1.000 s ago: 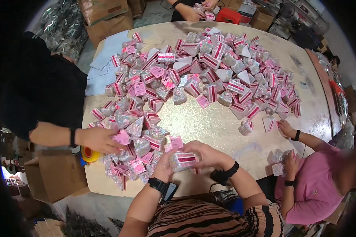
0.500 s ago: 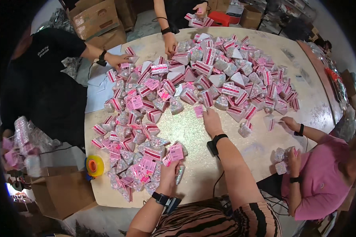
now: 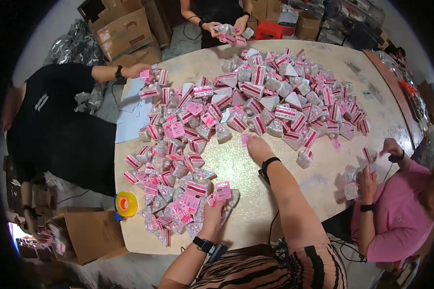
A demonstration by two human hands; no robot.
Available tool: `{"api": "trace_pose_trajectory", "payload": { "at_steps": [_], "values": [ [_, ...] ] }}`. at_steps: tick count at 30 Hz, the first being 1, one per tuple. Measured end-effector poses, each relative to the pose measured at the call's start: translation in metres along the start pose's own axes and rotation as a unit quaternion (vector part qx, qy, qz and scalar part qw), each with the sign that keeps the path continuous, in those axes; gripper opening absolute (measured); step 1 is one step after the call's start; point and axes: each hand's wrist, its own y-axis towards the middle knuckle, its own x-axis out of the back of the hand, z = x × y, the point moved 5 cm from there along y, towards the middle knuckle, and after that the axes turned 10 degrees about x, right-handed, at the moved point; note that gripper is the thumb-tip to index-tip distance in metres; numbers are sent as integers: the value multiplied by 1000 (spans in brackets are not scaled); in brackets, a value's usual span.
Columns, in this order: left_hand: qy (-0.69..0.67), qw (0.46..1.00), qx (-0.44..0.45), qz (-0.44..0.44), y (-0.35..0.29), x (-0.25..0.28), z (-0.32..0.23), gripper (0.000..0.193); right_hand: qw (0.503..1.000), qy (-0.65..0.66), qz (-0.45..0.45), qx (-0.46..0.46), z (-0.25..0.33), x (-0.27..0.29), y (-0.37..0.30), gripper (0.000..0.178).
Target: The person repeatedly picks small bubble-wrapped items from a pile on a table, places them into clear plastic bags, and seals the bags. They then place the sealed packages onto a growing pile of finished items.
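My left hand point(image 3: 214, 216) is closed on a glittery cake-slice ornament point(image 3: 230, 207), whose pink tag point(image 3: 222, 190) stands up above the fingers. This hand is at the near side of the table, beside a heap of similar ornaments point(image 3: 166, 180). My right hand point(image 3: 260, 150) reaches over the middle of the table, palm down. Its fingertips are pressed together at a small pink tag point(image 3: 245, 139), just in front of the large far pile of pink-and-white ornaments point(image 3: 289, 111). Whether that tag is attached to an ornament is hidden.
A yellow tape roll point(image 3: 127, 204) sits at the left table edge, above an open cardboard box point(image 3: 94, 236). Three co-workers surround the table: one in black point(image 3: 58, 125) at left, one at the far side point(image 3: 217, 12), one in pink point(image 3: 400, 216) at right. Papers point(image 3: 132, 115) lie far left.
The view has shifted slightly. The left co-worker's lower hand has brought ornaments down to the box. The far co-worker's hands have come together; the right one has lifted an ornament off the table.
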Motion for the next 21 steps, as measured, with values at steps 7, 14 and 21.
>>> {"api": "trace_pose_trajectory", "payload": {
  "at_steps": [7,14,21],
  "values": [
    [-55,998,-23,-29,4,9,3,9,999,21,45,2,7,3,1,12],
    [-52,998,-17,-17,8,8,2,11,904,267,-291,-165,-17,84,-24,13],
    [-41,988,-148,18,-15,-6,-37,17,904,425,-43,-13,72,199,-57,10]
  ]
}}
